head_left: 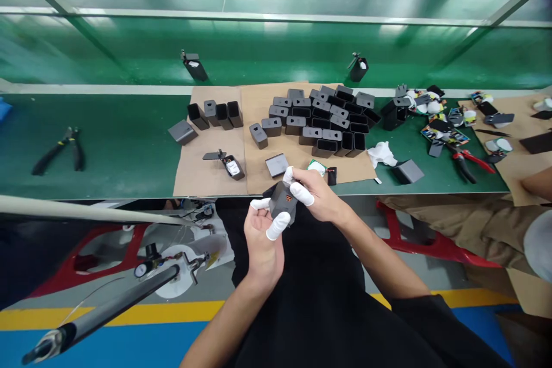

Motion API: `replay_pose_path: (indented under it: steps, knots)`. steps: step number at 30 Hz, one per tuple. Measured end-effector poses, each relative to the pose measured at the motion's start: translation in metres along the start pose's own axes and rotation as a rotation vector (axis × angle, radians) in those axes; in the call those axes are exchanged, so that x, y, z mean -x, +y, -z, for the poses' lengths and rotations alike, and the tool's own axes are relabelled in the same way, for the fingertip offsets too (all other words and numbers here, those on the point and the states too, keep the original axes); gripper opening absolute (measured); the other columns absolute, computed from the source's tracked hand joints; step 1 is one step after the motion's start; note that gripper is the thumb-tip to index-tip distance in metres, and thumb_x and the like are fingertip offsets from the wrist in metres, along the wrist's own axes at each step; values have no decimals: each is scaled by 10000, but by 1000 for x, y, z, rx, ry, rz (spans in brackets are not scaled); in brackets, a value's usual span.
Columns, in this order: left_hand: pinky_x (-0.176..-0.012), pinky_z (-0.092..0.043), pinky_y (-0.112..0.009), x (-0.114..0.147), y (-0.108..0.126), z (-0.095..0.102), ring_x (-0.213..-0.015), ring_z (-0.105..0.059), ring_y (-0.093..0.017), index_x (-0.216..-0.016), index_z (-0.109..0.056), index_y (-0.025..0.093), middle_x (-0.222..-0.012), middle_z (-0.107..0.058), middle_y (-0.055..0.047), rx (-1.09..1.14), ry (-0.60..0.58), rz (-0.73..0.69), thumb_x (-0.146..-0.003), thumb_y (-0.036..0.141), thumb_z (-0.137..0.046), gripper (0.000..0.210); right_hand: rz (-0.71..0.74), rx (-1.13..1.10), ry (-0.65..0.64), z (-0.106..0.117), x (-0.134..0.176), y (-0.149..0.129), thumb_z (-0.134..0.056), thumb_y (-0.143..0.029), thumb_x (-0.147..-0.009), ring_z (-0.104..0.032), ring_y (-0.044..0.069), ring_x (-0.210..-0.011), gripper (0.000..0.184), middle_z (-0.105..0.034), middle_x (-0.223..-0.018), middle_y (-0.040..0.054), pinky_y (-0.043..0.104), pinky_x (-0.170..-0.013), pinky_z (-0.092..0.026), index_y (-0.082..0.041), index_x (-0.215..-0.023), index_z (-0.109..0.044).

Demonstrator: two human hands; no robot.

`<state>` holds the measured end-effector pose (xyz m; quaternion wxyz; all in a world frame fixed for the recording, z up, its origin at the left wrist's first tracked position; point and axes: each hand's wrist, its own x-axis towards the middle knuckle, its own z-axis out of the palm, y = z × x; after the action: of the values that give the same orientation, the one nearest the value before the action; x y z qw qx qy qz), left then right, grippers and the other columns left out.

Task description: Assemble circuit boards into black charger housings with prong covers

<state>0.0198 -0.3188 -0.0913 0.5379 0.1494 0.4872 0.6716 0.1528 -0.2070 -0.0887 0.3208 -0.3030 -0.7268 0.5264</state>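
In front of my lap, above the table's near edge, both hands hold a small black plastic case (282, 200) with an orange striped mark on its face. My left hand (264, 247) grips it from below and the left, thumb along its lower side. From the upper right, my right hand (321, 194) pinches its top corner. White finger cots cover several fingertips. Just beyond lie a dark case with a pale top face (276, 165), a green circuit board (317, 167) and a small black part (332, 175). An open case with a white part inside (233, 167) lies to the left.
Many empty black cases (321, 121) crowd the brown cardboard (259, 154). Black-handled pliers (69, 146) lie left; red-handled pliers (468, 161) and loose circuit boards (444, 129) lie right. A co-worker's arm (539, 184) is at the right edge. A grey pole (121, 299) juts up lower left.
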Motion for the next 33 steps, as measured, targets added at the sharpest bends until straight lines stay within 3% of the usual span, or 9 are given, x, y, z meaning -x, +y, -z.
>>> replay_pose_path:
  steps: [7,11,15,16,18,21,25,29,33]
  knots:
    - [-1000,-625,-365,15,-1,-6,-999,-738,-183,-1045,-680,263,-1060,-740,-8,30,27,-45,-784,532,-988,485,-32,36,26,-10,-8,-15,-460,-777,-1090,-430,162,-640,631,-515,-682,-28,335,-636,-320,-239,-764,-505]
    - [-1000,-631,-351,7,-7,0,-1054,-742,-190,-1084,-666,258,-1075,-724,-20,-18,48,-102,-820,523,-964,478,-17,204,92,-8,-5,-17,-497,-689,-1113,-458,172,-668,557,-545,-710,-19,350,-687,-347,-236,-792,-538]
    - [-1007,-644,-416,-35,-22,24,-1080,-748,-230,-1178,-599,256,-1131,-672,-39,-483,110,-562,-788,366,-990,563,-58,159,261,-17,-3,-4,-685,-556,-1060,-656,214,-887,320,-717,-972,30,382,-870,-521,-237,-1087,-696]
    - [-990,-646,-447,-50,-26,32,-1065,-742,-253,-1188,-605,240,-1131,-655,-59,-678,141,-747,-795,390,-975,560,-77,91,281,-22,-4,2,-735,-536,-1032,-701,225,-966,339,-751,-1067,45,392,-924,-562,-243,-1199,-705]
    - [-1033,-619,-510,-78,-32,49,-1110,-721,-313,-1081,-666,218,-1099,-647,-90,-788,125,-831,-772,354,-972,456,-101,1,309,-36,-6,17,-814,-516,-978,-752,242,-1097,481,-780,-1220,70,412,-1007,-615,-253,-1356,-677]
    - [-1015,-627,-536,-106,-36,68,-1128,-725,-363,-1018,-695,207,-1115,-674,-143,-856,25,-857,-778,394,-951,398,-108,6,409,-54,-11,36,-873,-506,-929,-761,272,-1202,556,-767,-1338,111,455,-1067,-641,-239,-1372,-667]
    - [-1016,-646,-525,-113,-38,75,-1131,-755,-340,-1141,-675,199,-1150,-721,-146,-871,-99,-859,-835,409,-920,445,-97,43,521,-59,-13,47,-867,-474,-946,-748,297,-1235,430,-769,-1311,119,509,-1123,-625,-238,-1271,-715]
    - [-1062,-644,-517,-105,-38,70,-1180,-770,-304,-1181,-646,206,-1183,-736,-130,-802,-161,-847,-894,356,-868,393,-37,48,488,-59,-11,49,-842,-441,-969,-792,274,-1168,388,-801,-1262,109,452,-1061,-666,-232,-1272,-719]
    - [-1063,-649,-481,-101,-38,67,-1161,-775,-261,-1222,-595,212,-1190,-709,-100,-721,-105,-797,-908,310,-834,406,24,93,455,-68,-12,55,-796,-410,-1015,-808,269,-1140,329,-815,-1243,104,444,-1028,-682,-232,-1286,-742]
